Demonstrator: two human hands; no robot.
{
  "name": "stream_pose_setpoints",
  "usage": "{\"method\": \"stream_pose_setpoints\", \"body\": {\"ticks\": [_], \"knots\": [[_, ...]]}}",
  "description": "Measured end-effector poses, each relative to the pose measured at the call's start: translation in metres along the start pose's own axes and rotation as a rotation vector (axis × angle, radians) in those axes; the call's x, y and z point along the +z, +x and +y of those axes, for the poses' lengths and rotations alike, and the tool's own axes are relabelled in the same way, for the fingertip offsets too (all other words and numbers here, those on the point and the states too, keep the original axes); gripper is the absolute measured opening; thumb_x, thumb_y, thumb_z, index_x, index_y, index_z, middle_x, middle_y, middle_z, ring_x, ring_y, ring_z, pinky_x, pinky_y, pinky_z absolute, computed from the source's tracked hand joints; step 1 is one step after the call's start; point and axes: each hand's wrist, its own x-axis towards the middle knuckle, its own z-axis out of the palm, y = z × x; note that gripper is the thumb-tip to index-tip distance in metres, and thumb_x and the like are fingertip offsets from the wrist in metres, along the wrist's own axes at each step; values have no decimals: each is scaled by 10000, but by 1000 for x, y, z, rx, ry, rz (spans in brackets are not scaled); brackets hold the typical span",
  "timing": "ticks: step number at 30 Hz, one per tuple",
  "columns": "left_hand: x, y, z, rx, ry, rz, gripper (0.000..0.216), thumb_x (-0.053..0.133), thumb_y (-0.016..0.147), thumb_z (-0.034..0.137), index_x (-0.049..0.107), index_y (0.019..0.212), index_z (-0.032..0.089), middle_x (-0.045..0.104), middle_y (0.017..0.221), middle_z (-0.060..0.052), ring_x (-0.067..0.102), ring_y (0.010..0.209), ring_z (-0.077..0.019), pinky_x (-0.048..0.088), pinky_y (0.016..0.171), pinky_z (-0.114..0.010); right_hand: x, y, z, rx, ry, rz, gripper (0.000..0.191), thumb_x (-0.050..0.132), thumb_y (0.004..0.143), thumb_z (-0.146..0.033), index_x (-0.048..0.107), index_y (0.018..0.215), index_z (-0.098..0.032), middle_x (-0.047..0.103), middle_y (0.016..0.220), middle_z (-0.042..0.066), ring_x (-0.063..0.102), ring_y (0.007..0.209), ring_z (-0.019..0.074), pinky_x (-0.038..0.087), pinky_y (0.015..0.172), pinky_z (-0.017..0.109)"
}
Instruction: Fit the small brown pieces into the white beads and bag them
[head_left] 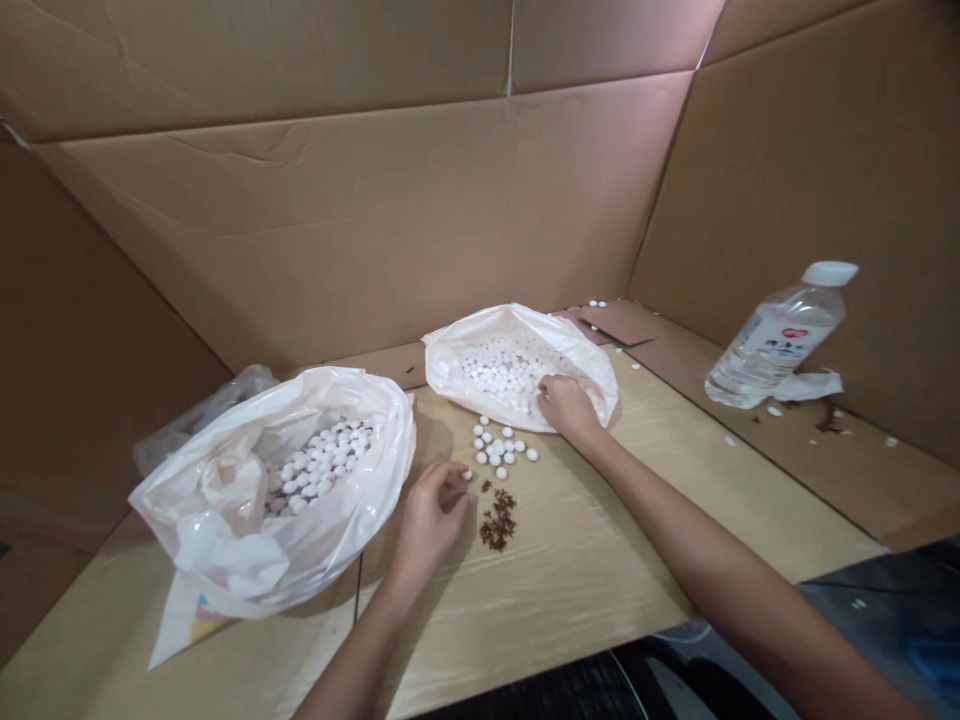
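Note:
My left hand (430,519) rests low over the table with bent fingers, thumb and index finger apart. A small white ball (467,474) lies at its index fingertip. My right hand (568,404) reaches over the near rim of the far white plastic bag (598,362), fingers curled down at the small white balls (501,372) inside. Whatever those fingers pinch is hidden. Between the hands is a loose cluster of white balls (496,449) on the table. Just nearer sits a little heap of reddish-brown bits (497,522).
To the left, a larger open white plastic bag (379,400) holds many white balls (319,465). A clear bottle (780,335) with a white cap leans at the right, beside a scrap of white paper (810,386). Cardboard walls (360,220) enclose the wooden tabletop (592,590).

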Motion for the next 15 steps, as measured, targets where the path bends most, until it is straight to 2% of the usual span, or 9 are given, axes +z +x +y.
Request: {"method": "stream_pose_setpoints", "body": {"ticks": [4,9,15], "knots": [[-1,-3,8,123,149,-67,286,562,701,15,665,900,192,625,1034,-67,588,1002,-214,443,881,-301,1,0,2,13,1,6,259,471,866,-110,682,1013,-81,701,1021,178,640,989,268,436,797,302],[-1,-7,13,142,249,-156,219,525,764,48,667,869,177,576,988,-68,588,970,-208,460,856,-302,-2,-2,1,20,10,40,252,478,866,-111,671,1025,-85,706,1011,171,646,968,270,434,777,304],[1,-6,7,167,320,-176,224,531,856,153,714,977,198,565,935,-68,583,903,-204,459,823,-314,-10,-10,-5,-21,48,110,228,493,881,-143,656,1034,-96,694,1050,144,615,1017,264,425,828,304]]}}
